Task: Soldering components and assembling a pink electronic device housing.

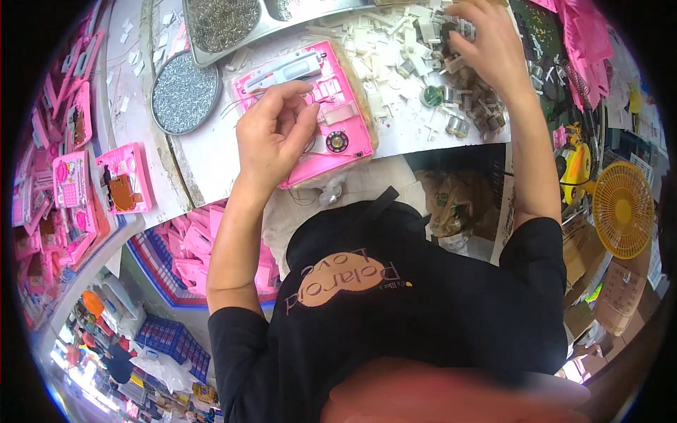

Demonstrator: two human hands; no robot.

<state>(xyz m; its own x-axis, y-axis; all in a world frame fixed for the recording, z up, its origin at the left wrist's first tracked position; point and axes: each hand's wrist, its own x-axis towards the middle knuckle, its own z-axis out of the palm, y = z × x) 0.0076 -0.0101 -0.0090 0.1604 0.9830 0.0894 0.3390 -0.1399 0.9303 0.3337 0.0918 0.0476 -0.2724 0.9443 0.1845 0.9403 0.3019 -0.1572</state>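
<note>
Pink casing point(331, 92) on the table point(204, 156) is being overlapped at its left by the nearer left hand point(273, 134), fingers curled; its long axis is being slanted rightward toward the body. Over uncountable metal parts point(486, 113) heaped to its right, the right hand point(490, 46) is being held half-bent; whether either is grasping anything cannot be told. One overlapped casing, one speaker point(337, 142), one round dish point(176, 132), one tray point(271, 25) are being counted

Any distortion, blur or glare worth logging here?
Head view: straight edges bend toward a black rim; head view, bottom: a reddish patch, too blurred to identify; head view, lower left: overexposed glare; head view, upper middle: the pink casing reads clearly.
</note>
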